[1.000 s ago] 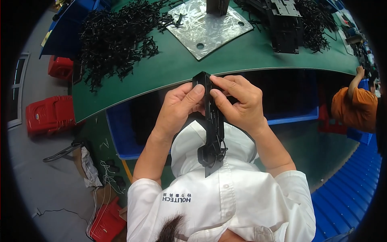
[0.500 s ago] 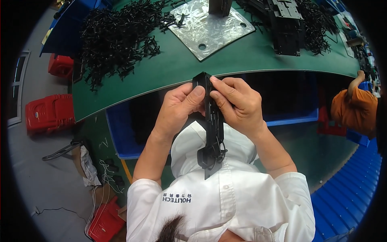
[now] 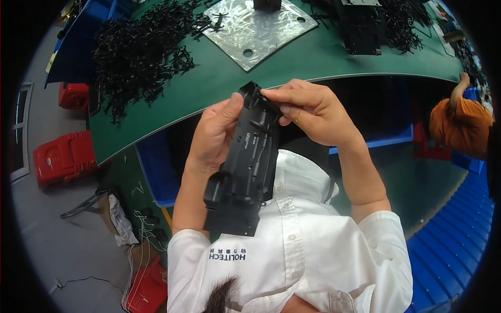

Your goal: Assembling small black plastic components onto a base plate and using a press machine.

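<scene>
A long black plastic housing (image 3: 248, 156) is held up in front of my white shirt, its broad face with ribs, slots and a thin cable turned toward me. My left hand (image 3: 214, 130) grips its left edge near the upper end, thumb on top and fingers behind. My right hand (image 3: 315, 112) is closed at the upper right edge, with index finger and thumb pressed there. Whether a small separate piece sits under those fingertips is hidden. The lower end of the housing, with a raised block, slants toward my shirt front.
On the green table (image 3: 219, 86) lie a heap of small black plastic parts (image 3: 141, 49), a metal plate (image 3: 261, 36) with holes, and stacked black housings (image 3: 361, 31). A blue bin (image 3: 159, 175) stands below. Red cases (image 3: 65, 159) are at left; a person in orange (image 3: 459, 125) is at right.
The housing has turned from edge-on to show its broad face, and its lower end has swung left. Both hands have shifted with it and remain near its upper end.
</scene>
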`<state>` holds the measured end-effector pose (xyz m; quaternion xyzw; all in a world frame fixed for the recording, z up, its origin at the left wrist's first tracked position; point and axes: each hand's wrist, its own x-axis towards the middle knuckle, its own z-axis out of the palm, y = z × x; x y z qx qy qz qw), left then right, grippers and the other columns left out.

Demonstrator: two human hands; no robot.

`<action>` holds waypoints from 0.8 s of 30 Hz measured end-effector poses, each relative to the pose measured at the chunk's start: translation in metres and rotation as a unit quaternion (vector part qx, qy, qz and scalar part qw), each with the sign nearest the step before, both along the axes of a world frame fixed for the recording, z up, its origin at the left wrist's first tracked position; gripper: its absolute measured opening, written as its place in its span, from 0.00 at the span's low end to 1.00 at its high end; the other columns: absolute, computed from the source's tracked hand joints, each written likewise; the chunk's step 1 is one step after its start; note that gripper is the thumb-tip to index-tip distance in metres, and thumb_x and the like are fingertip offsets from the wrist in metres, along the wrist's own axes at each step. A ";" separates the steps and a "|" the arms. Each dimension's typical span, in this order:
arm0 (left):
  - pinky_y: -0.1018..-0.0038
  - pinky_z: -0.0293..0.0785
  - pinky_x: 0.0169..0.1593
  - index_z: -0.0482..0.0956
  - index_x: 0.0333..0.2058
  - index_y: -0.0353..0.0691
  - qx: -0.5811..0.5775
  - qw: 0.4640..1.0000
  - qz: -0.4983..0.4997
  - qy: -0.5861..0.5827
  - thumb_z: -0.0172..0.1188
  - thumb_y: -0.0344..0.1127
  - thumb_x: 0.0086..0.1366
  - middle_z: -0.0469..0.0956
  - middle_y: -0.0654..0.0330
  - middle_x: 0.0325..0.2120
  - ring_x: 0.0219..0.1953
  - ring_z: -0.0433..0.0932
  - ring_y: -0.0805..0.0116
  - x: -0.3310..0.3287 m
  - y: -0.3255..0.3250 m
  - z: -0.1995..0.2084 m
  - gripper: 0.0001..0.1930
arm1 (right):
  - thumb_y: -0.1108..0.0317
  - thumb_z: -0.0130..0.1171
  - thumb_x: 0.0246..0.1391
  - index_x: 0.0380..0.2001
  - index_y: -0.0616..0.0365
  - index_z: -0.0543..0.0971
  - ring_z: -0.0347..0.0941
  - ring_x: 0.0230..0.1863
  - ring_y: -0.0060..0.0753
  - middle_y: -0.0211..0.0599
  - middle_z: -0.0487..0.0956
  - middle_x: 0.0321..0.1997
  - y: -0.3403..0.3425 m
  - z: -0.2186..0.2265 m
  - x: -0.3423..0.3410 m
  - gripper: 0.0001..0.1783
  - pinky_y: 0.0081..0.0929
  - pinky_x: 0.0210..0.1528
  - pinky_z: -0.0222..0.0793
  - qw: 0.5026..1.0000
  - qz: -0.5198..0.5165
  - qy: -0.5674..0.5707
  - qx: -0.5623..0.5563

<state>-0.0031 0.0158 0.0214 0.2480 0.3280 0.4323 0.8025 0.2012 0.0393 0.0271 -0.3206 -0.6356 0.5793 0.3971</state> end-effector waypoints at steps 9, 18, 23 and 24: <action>0.76 0.79 0.33 0.69 0.44 0.27 -0.065 0.995 0.008 -0.071 0.45 0.43 0.68 0.77 0.51 0.33 0.31 0.80 0.68 0.005 -0.001 0.000 0.20 | 0.83 0.56 0.45 0.48 0.53 0.77 0.66 0.30 0.19 0.31 0.72 0.31 0.007 0.001 0.009 0.24 0.15 0.31 0.66 0.994 0.042 -0.064 0.082; 0.80 0.74 0.34 0.74 0.37 0.32 0.050 0.999 0.000 0.011 0.48 0.41 0.67 0.77 0.60 0.30 0.29 0.76 0.76 0.009 0.008 0.003 0.16 | 0.84 0.53 0.43 0.45 0.50 0.77 0.71 0.33 0.35 0.38 0.73 0.31 0.000 0.001 0.003 0.24 0.24 0.34 0.68 0.959 -0.087 -0.151 0.226; 0.84 0.69 0.29 0.75 0.34 0.32 0.137 0.962 0.041 0.233 0.54 0.39 0.65 0.76 0.64 0.24 0.24 0.72 0.80 0.035 0.002 0.028 0.13 | 0.80 0.54 0.45 0.47 0.59 0.76 0.73 0.35 0.34 0.42 0.74 0.35 -0.008 0.001 0.007 0.21 0.22 0.38 0.68 0.970 -0.116 -0.088 0.194; 0.84 0.69 0.29 0.75 0.34 0.32 0.179 0.941 0.040 0.284 0.54 0.38 0.64 0.76 0.64 0.23 0.24 0.72 0.80 0.038 -0.001 0.029 0.12 | 0.76 0.56 0.47 0.47 0.64 0.74 0.73 0.37 0.33 0.44 0.75 0.39 -0.009 -0.002 0.011 0.20 0.22 0.40 0.68 0.975 -0.105 -0.063 0.183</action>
